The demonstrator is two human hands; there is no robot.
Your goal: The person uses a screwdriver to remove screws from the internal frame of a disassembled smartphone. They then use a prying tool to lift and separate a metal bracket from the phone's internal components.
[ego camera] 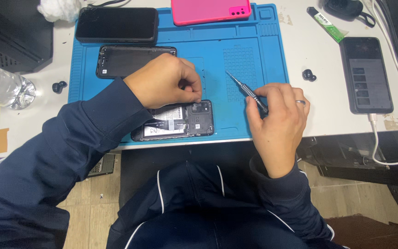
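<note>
Pinching at top edge of opened phone point(173, 122) w/ left hand point(164, 80), fingertips touching near camera module; phone lying back-off at front edge of blue mat point(249, 41). Gripping slim screwdriver point(246, 91) in right hand point(277, 122), tip pointing up-left, clear of phone. Two more phones lying behind on mat.
</note>
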